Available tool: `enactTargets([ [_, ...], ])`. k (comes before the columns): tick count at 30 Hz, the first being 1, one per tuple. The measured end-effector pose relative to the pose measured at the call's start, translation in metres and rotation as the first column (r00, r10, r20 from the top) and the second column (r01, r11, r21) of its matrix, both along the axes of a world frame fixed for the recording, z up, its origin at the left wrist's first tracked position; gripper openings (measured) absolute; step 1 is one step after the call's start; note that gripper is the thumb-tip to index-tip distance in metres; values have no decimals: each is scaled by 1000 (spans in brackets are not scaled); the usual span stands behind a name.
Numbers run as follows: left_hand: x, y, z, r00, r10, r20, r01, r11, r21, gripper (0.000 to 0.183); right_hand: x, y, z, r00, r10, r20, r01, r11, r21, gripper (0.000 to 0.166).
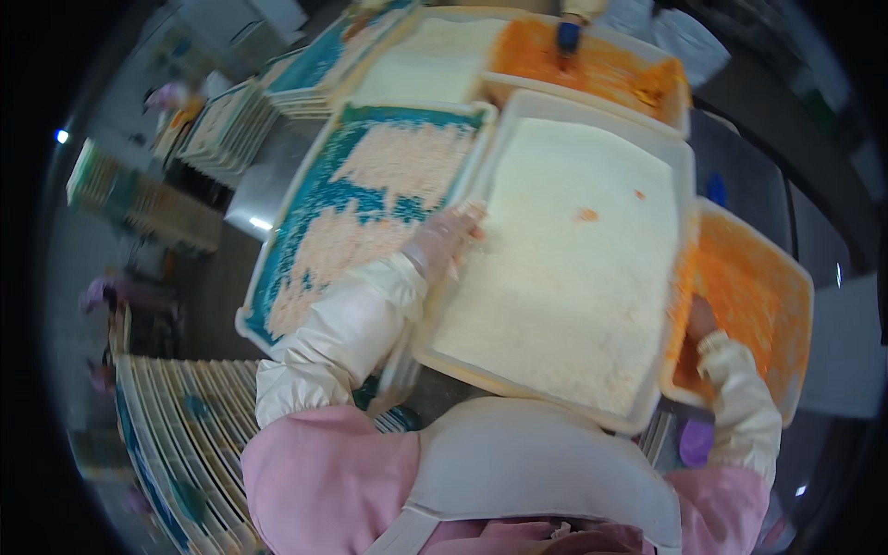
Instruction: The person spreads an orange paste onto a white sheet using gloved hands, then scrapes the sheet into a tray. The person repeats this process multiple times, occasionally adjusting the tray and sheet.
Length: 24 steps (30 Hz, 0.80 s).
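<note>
My left hand (447, 239), in a clear plastic glove, is at the left rim of a large tub of white powder (569, 277); whether it holds anything is blurred. Two small orange bits lie on the powder. Under my left forearm is a tray lined in teal (312, 201), bearing two patches of pale pink pieces (402, 159). My right hand (701, 319) reaches into a tub of orange, wet-looking mixture (746, 298) on the right, its fingers partly hidden by the tub's wall and the mixture.
Beyond stand another tub of orange mixture (603, 66), with a co-worker's blue-cuffed hand (568, 41) in it, and a white-powder tub (430, 59). Stacked trays (229, 132) are at the upper left, more stacked trays (201, 430) at the lower left. A purple object (696, 442) lies below the right tub.
</note>
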<state>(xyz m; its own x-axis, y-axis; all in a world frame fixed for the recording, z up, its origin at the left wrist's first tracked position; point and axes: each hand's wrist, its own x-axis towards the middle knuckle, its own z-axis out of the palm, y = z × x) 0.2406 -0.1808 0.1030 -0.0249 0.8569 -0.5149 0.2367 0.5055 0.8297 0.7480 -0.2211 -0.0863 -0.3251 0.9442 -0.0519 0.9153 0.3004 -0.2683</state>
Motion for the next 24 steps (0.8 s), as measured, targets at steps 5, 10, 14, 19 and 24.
enactTargets([
  [5, -148, 81, 16, 883, 356, -307, -249, 908, 338, 30, -4, 1, -5, 964, -251, -91, 239, 963, -124, 26],
  [10, -239, 158, -8, 775, 268, -572, -112, 949, 294, 43, -31, 6, 49, 983, -185, 17, 185, 979, -88, 18],
  [14, -251, 168, -36, 854, 262, -449, -201, 963, 180, 48, 0, 5, 63, 962, -203, 183, 222, 971, -93, 16],
  [19, -215, 133, -29, 922, 384, -57, -374, 918, 130, 55, 24, -4, 112, 922, -355, 156, 306, 913, 272, 12],
  [24, -166, 129, -38, 950, -16, -313, 118, 943, 310, 58, -96, 30, 205, 898, -422, -123, 439, 851, 288, 28],
])
